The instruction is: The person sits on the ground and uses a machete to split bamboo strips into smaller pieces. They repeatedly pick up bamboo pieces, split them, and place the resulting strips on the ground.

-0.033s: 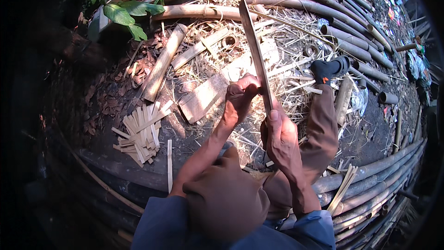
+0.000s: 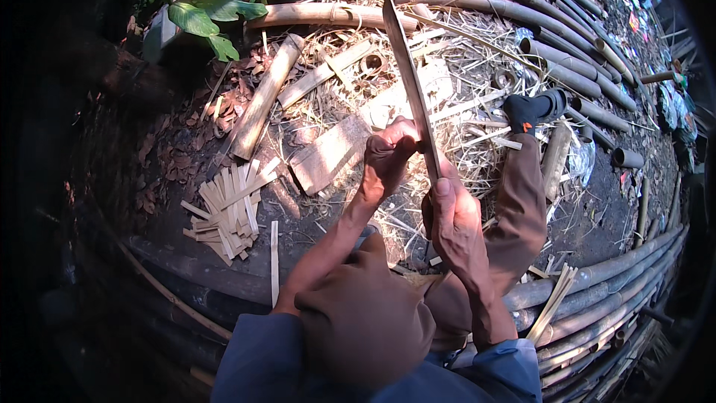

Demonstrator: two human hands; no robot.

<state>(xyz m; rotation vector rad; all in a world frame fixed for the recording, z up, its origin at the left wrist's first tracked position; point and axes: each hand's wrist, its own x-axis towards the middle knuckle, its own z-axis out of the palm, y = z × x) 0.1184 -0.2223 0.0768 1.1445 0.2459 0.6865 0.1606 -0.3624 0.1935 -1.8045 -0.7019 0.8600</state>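
My right hand (image 2: 455, 216) is closed round the grip end of a long machete (image 2: 409, 75), thumb along its lower part. The blade points up and away from me, leaning slightly left. Just left of the blade, my left hand (image 2: 389, 153) has its fingers curled in against the blade's side. What those fingers pinch, if anything, is hidden behind the thumb and the blade. Beyond both hands lies a flat wooden board (image 2: 328, 157) among pale shavings (image 2: 466, 142). A heap of short split bamboo strips (image 2: 227, 213) rests on the ground to the left.
Bamboo poles (image 2: 492, 7) stretch across the far side, and more poles (image 2: 597, 287) lie at the near right with thin strips (image 2: 553, 306) on them. A cut bamboo log (image 2: 268, 97) and a leafy plant (image 2: 198, 11) are at far left. My bent leg (image 2: 520, 209) occupies the right.
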